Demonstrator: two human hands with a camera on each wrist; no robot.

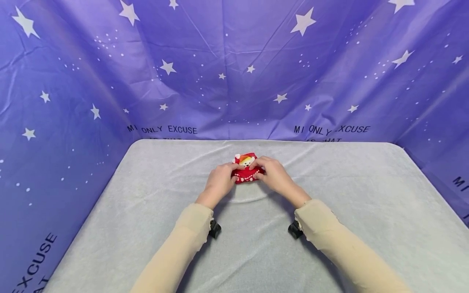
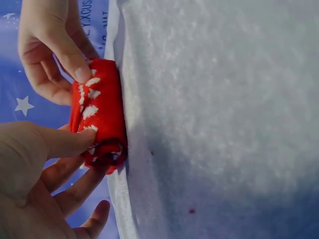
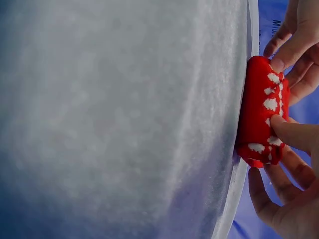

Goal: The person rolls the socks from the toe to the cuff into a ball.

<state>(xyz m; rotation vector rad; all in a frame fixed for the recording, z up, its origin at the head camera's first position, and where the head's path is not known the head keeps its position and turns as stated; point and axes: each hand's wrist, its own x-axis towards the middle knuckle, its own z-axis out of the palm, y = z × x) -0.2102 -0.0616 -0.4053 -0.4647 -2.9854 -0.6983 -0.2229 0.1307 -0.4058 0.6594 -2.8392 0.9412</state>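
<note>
Nearest you, both beige sleeves [image 1: 190, 236] lie over the grey cloth-covered table [image 1: 146, 228]. Beyond them your left hand [image 1: 218, 182] and right hand [image 1: 275, 174] meet on the small red sock [image 1: 247, 172], rolled up near the table's middle. On each hand thumb and fingers are curled round an end of the roll, pinching it. Keep both thumbs pressing evenly so the roll stays tight, and hold it down against the cloth. Behind stands the purple star-printed backdrop [image 1: 234, 69].

A soft knitted red sock [image 1: 247, 173] lies on a matt, fuzzy grey cloth [image 1: 256, 244].
</note>
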